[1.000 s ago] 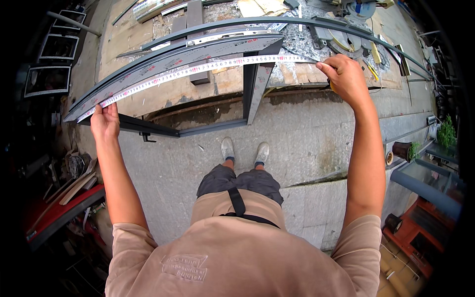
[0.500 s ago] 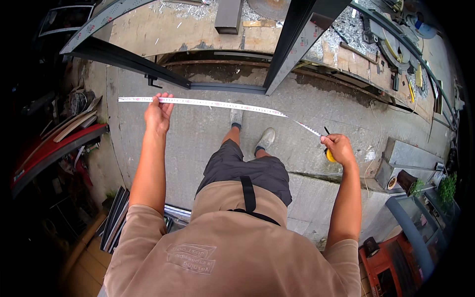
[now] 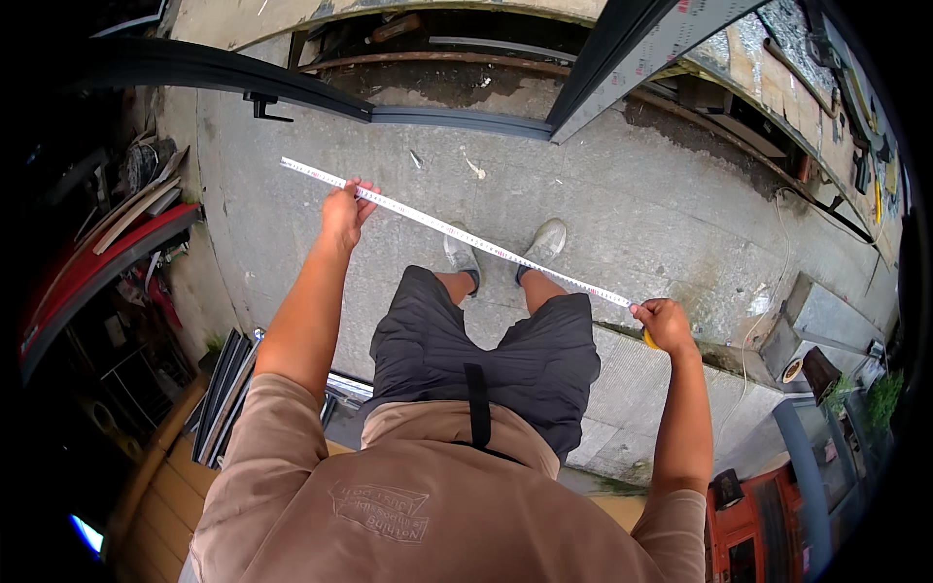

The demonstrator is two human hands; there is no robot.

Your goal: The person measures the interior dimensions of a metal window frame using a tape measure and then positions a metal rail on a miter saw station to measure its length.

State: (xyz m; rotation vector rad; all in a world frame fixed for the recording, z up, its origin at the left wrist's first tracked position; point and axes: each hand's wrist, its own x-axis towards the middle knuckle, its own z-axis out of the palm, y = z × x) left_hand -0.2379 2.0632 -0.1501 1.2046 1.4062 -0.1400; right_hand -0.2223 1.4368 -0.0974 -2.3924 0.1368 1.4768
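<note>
A white tape measure blade (image 3: 418,213) stretches out in front of me, slanting down from far left to near right. My left hand (image 3: 344,216) grips the blade between thumb and fingers, a short way in from its free end. At the other end my right hand (image 3: 664,325) is closed around the yellow tape measure case (image 3: 649,339), which the palm mostly hides. The blade hangs in the air above my shoes, nearly straight.
Ahead stands a dark metal frame (image 3: 457,118) with a black handle (image 3: 264,105). Behind it is a littered wooden workbench (image 3: 743,83). Metal profiles (image 3: 222,394) lean at the left near a red curved panel (image 3: 126,267). A concrete step edge and grey block (image 3: 826,321) lie right.
The blade's sag near my right hand is gone and it now slants more. My left hand has moved right along with the tape. My feet and view have shifted back from the frame.
</note>
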